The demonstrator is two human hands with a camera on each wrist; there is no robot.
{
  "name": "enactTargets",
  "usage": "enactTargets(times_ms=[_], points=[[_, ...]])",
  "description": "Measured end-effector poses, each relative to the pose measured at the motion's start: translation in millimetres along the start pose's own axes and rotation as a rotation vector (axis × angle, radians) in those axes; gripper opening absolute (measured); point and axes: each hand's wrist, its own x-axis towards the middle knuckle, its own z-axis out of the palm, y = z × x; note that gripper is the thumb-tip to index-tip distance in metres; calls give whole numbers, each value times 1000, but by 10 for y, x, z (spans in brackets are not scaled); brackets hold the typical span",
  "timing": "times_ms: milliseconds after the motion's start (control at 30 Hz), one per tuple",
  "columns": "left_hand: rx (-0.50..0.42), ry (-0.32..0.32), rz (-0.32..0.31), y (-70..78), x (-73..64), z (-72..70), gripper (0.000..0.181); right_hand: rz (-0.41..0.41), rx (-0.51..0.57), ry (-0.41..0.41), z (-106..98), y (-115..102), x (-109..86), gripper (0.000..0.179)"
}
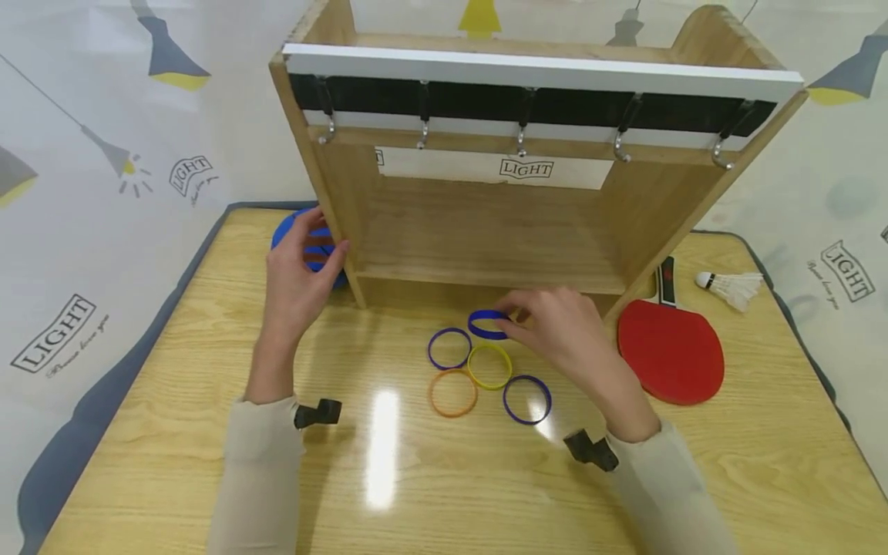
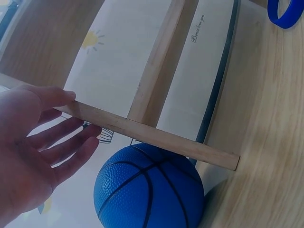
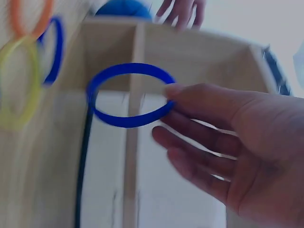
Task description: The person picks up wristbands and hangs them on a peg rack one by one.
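My right hand pinches a blue silicone wristband between thumb and forefinger, just in front of the wooden rack's opening. In the right wrist view the wristband shows as a whole ring, its near side at the fingertips. My left hand holds the left side panel of the wooden rack, thumb on the inner side and fingers outside. Several more wristbands lie on the table below: a yellow one, an orange one and two blue ones, one to the left and one to the right.
A row of metal hooks lines the rack's upper front. Behind its left panel sits a blue ball. To the right lie a red table tennis paddle and a shuttlecock. Patterned cloth hangs around the wooden table.
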Motion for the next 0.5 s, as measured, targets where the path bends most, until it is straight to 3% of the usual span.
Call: enactTargets(times_ms=[133, 233, 367, 500], points=[[5, 2, 5, -13, 2, -5, 45, -82, 300, 44, -23, -316, 319, 17], [-6, 8, 7, -23, 8, -6, 45, -75, 660, 60, -52, -544, 559, 19], [-11, 26, 10, -27, 9, -1, 44, -72, 1080, 146, -96, -799, 831, 21], [-9, 31, 20, -24, 13, 13, 43, -69, 1284, 287, -113, -968, 1029, 21]])
